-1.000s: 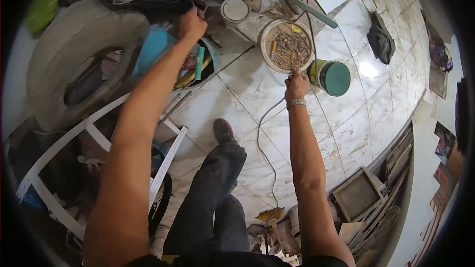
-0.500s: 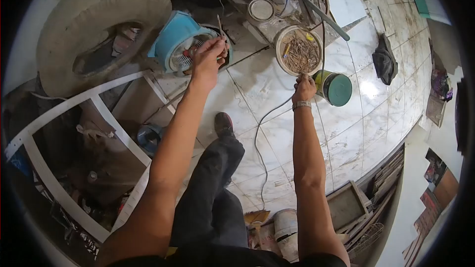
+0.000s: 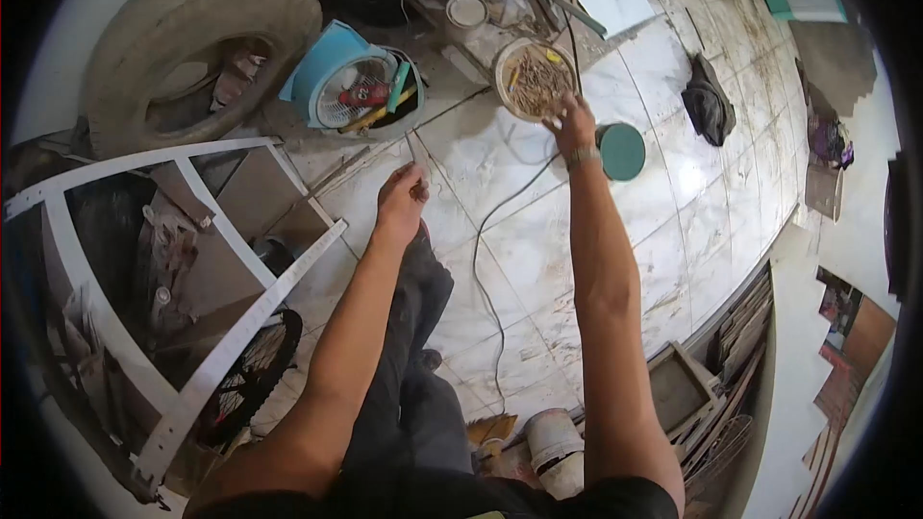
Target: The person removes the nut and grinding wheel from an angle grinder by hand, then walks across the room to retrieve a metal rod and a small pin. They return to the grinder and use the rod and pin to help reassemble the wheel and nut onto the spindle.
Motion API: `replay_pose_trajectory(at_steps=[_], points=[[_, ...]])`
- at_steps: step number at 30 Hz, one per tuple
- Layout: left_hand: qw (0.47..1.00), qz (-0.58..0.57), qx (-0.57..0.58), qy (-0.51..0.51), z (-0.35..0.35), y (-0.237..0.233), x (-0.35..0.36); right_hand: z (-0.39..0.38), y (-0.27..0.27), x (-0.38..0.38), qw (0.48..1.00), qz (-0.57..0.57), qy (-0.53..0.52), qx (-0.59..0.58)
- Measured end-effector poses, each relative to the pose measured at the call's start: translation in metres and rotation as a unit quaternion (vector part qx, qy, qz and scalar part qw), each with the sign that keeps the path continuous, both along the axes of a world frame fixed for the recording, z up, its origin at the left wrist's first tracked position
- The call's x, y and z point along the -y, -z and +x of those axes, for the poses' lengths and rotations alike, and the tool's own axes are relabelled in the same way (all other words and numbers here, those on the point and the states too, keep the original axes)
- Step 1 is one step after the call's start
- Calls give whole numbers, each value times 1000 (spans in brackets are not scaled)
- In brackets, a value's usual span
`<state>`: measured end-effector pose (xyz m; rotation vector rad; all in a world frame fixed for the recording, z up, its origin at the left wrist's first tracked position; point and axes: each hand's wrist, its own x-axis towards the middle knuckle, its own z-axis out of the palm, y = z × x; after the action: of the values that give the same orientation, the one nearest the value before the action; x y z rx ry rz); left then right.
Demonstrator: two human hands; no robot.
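My left hand [image 3: 403, 198] is closed, with a thin grey rod [image 3: 411, 147] sticking up from its fingers, too small to name exactly. It is over the tiled floor, nearer to me than a blue plastic container [image 3: 319, 77]. That container holds a red tool [image 3: 365, 95] and other hand tools. My right hand [image 3: 574, 127], wearing a metal watch, has its fingers curled at the near right rim of a round tub [image 3: 501, 91]. Many small brown nails or screws [image 3: 538, 83] fill the tub, with a yellow piece among them. Part of the rim is hidden by the fingers.
A green-lidded can [image 3: 622, 152] stands right of my right hand. A cable [image 3: 478, 269] crosses the floor. A large tyre [image 3: 115, 67] and a white frame [image 3: 226, 231] are on the left. A dark cloth [image 3: 707, 103] lies at right.
My left hand has come back from over the blue container, still with the thin rod. My right hand has shifted up along the tub's right side. The view has turned slightly.
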<state>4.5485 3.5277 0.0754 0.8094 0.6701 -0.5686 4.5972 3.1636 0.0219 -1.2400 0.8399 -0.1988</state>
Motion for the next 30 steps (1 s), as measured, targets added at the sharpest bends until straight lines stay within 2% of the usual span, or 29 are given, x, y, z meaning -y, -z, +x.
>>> replay_pose_trajectory(at_steps=[2,4,6,7,8,9,10,11,12,13,15,16,17,18,20,22,24,25,28,29,30], points=[[1000,-11,-4,-1,-35,3,-5,-8,-45,-11,994,-63,53,-78],[1000,-16,-4,11,-77,1,-15,-47,-2,4,956,-246,-1,-161],[998,-8,-53,26,-126,-6,-26,-120,-4,-25,957,-192,-63,-206],[997,2,-63,47,-149,-19,-29,-168,20,-37,936,-226,-137,-231],[995,11,-70,66,-168,-26,-32,-224,71,-46,909,-259,-209,-252],[992,10,-80,98,-194,-22,-41,-299,144,-44,891,-270,-343,-124],[989,11,-89,116,-225,-9,-48,-337,123,-83,887,-186,-331,-264],[986,14,-98,135,-255,6,-57,-362,120,-101,690,-356,-590,-220],[982,19,-107,154,-278,15,-67,-384,115,-123,784,-139,-492,-351],[974,20,-123,191,-294,18,-75,-383,95,-149,831,-23,-286,-476],[950,23,-158,268,-311,27,-86,-399,164,-150,825,-116,-305,-461],[946,28,-138,293,-304,28,-81,-404,198,-154,819,-161,-314,-453],[940,31,-117,319,-287,19,-69,-357,159,-162,768,-260,-376,-449],[933,33,-94,347,-268,11,-59,-329,167,-166,767,-300,-400,-403],[937,26,-89,338,-235,-1,-45,-268,210,-172,779,-330,-346,-406],[940,25,-87,329,-203,-2,-42,-186,215,-185,755,-376,-343,-414],[940,29,-89,327,-178,2,-48,-125,242,-198,733,-464,-325,-377],[948,34,-85,305,-170,7,-53,-100,246,-206,713,-522,-305,-356],[948,106,-140,264,-134,13,-61,-58,276,-213,682,-544,-322,-368],[950,135,-121,254,-127,14,-64,-58,295,-213,674,-565,-310,-360],[954,141,-134,229,-123,18,-71,-56,299,-219,684,-548,-331,-349]])
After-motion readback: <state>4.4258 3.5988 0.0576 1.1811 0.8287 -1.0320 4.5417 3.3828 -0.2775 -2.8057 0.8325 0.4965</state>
